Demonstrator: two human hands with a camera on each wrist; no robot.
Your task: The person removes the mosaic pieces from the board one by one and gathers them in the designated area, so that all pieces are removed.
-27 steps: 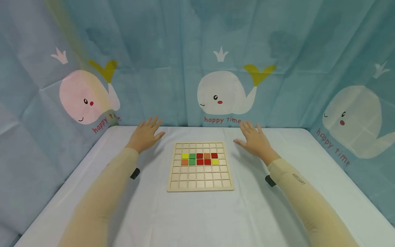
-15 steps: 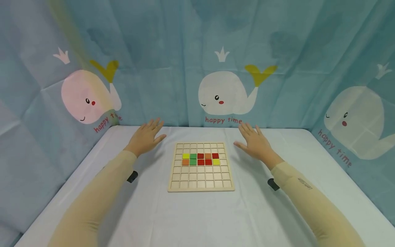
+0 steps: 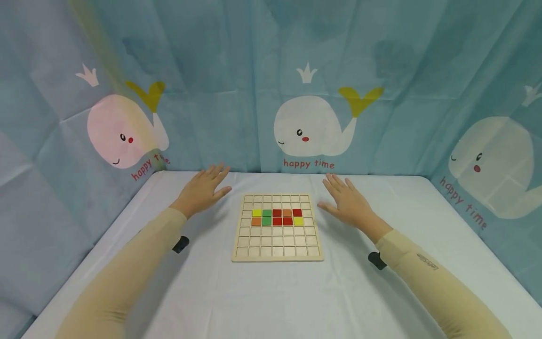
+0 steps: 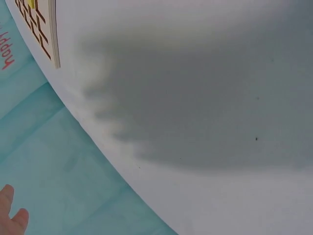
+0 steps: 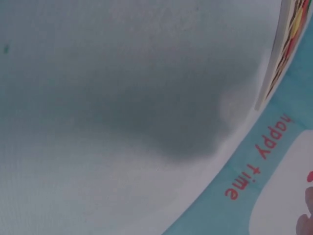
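Observation:
A square wooden grid board lies on the white table in the head view. Two rows of coloured square tiles sit in its cells, among them a yellow tile, a green tile, a red tile and an orange tile. My left hand hovers to the board's left with fingers spread, holding nothing. On the other side, my right hand is held over the table with straight fingers, also bare. Each wrist view catches only fingertips and a strip of the board.
The white tabletop carries shadows of both arms. A blue curtain with printed whales closes off the back and sides. A small black device sits under the left wrist and a similar black device under the right.
Both hands have shifted only slightly and stay apart from the board. The head view has drifted a little, so the scene sits somewhat further right. The tiles keep their cells.

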